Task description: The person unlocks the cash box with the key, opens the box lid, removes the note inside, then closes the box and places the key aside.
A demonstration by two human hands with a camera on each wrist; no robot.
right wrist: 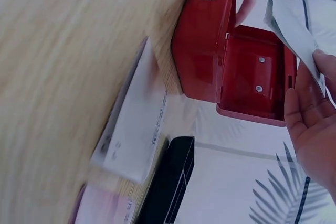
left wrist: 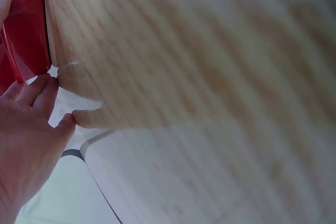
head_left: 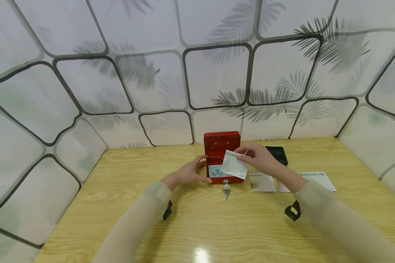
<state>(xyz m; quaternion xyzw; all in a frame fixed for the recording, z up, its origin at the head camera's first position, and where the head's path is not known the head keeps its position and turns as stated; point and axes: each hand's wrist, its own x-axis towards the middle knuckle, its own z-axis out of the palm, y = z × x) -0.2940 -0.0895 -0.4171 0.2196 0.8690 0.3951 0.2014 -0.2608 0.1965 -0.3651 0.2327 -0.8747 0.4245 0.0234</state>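
Note:
A red cash box (head_left: 224, 180) stands with its lid (head_left: 222, 143) raised, and keys (head_left: 226, 190) hang from the lock at its front. My left hand (head_left: 191, 172) holds the left end of the box, thumb at the front corner and fingers toward the back. In the left wrist view, fingers (left wrist: 46, 90) touch the red box. Between thumb and fingers, my right hand (head_left: 258, 157) pinches a pale folded paper note (head_left: 234, 165) above the box's right half. Inside lies a blue-green printed note (head_left: 215, 170), partly covered by the held one.
To the right of the box lie a white folded note (head_left: 262, 183), a pinkish note (head_left: 283, 187) partly behind my right forearm, and another white note (head_left: 318, 179). A black flat case (head_left: 277, 155) lies behind them. Patterned fabric walls (head_left: 217, 76) border the wooden table (head_left: 197, 223).

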